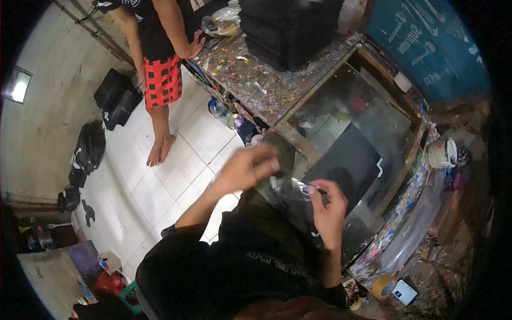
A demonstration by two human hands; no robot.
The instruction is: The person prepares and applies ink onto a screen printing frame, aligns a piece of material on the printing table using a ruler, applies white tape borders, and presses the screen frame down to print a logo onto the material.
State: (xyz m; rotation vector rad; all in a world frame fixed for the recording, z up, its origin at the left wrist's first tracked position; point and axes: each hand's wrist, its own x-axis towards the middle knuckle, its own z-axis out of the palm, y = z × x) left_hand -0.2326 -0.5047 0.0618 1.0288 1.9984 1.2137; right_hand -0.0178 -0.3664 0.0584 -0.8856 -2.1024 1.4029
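My right hand (pixel 329 205) pinches a piece of thin, clear plastic film (pixel 294 188) between thumb and fingers, above the near edge of a glass-topped table. To its left is my left hand (pixel 248 168), smeared by motion; whether its fingers touch the plastic I cannot tell. Beneath and beyond my right hand, a flat dark panel (pixel 349 152), perhaps cloth, shows at the glass top (pixel 333 101). A small white squiggle-shaped piece (pixel 380 168) lies by the panel's right edge.
A tall stack of black cloth (pixel 288 29) stands on the paint-spattered bench (pixel 256 80). Another person (pixel 162 80) leans a hand there. At right are a white tub (pixel 441 153) and a tape roll (pixel 384 286). Black bundles (pixel 117 98) lie on the tiled floor (pixel 181 146).
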